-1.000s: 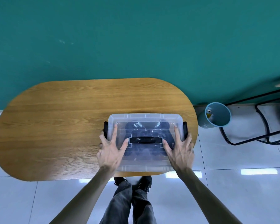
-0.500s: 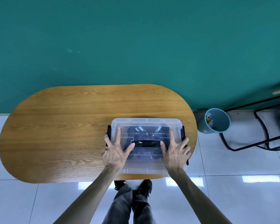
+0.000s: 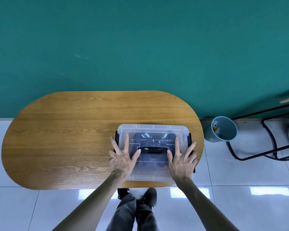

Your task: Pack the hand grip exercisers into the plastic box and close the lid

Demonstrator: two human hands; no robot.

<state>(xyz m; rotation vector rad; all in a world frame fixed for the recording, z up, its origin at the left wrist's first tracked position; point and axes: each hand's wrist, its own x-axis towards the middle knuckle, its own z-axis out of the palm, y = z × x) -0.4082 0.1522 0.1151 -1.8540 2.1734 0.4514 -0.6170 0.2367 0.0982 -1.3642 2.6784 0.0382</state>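
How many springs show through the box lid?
3, all near the far edge under the lid: two springs side by side left of centre, one right of centre. The handle and hands may hide more.

Two bare forearms rise from the bottom edge of the frame, with no sleeves, watch or rings showing on them. The left hand (image 3: pixel 122 160) and the right hand (image 3: pixel 182 161) are bare as well, tendons and knuckles standing out on their backs. At bottom centre the legs wear faded dark grey jeans (image 3: pixel 133 214) (creased and loose at the knee). Below the table edge sit two black shoes (image 3: pixel 148 196), the left one blurred.
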